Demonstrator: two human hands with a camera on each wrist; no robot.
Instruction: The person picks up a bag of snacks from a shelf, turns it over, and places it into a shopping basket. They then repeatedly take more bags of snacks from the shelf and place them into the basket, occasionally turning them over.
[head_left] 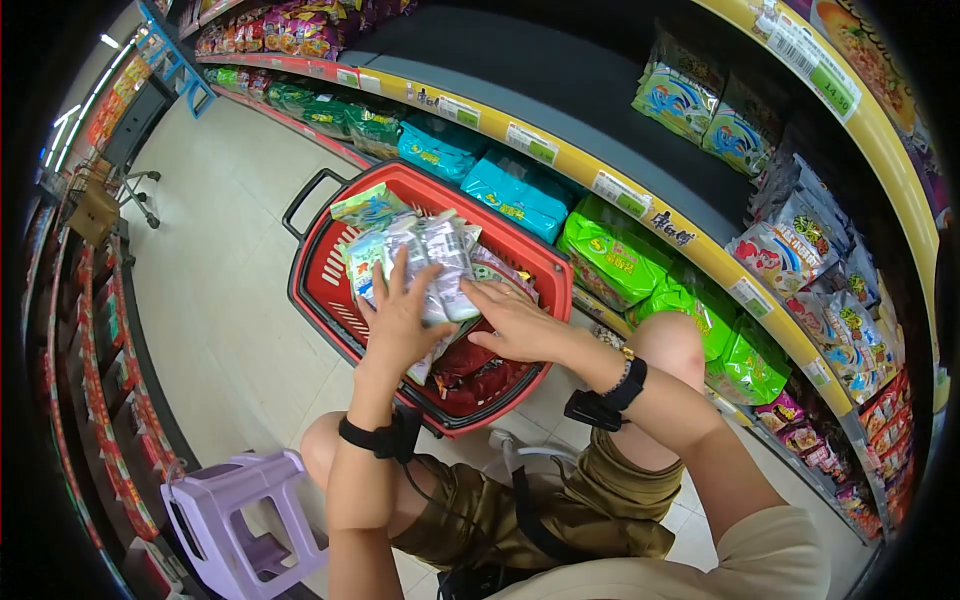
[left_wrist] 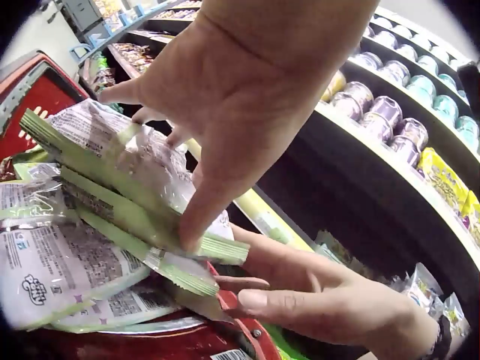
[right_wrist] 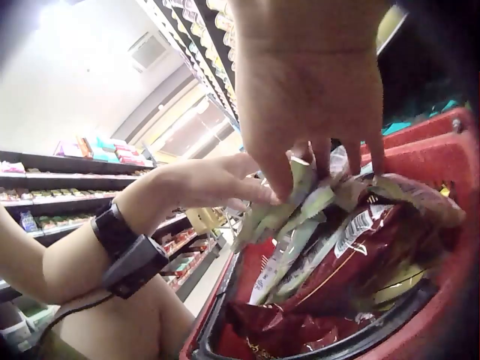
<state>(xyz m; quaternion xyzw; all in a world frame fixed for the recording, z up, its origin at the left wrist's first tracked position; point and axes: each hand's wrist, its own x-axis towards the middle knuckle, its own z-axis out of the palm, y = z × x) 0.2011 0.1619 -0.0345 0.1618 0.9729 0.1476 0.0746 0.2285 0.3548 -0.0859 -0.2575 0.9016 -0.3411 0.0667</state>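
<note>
A red basket point(head_left: 420, 180) on the floor holds several plastic packets. In the head view the left hand point(head_left: 400, 320) lies spread on pale packets point(head_left: 445, 255) at the top of the pile. The right hand point(head_left: 520, 320) rests its extended fingers against their right edge. From the left wrist the left hand point(left_wrist: 232, 97) shows its thumb on a green-edged packet point(left_wrist: 112, 199), with the right hand point(left_wrist: 322, 304) beyond it. In the right wrist view the right hand point(right_wrist: 311, 105) reaches down over the packets, and dark red packets point(right_wrist: 330, 277) lie below.
Shelves with a yellow price rail point(head_left: 580, 170) curve along the right, with teal packs point(head_left: 515, 195) and green packs point(head_left: 610, 250) at the bottom. A purple stool point(head_left: 240, 520) stands at the lower left. A cart point(head_left: 100, 200) is farther off, across tiled floor point(head_left: 220, 220).
</note>
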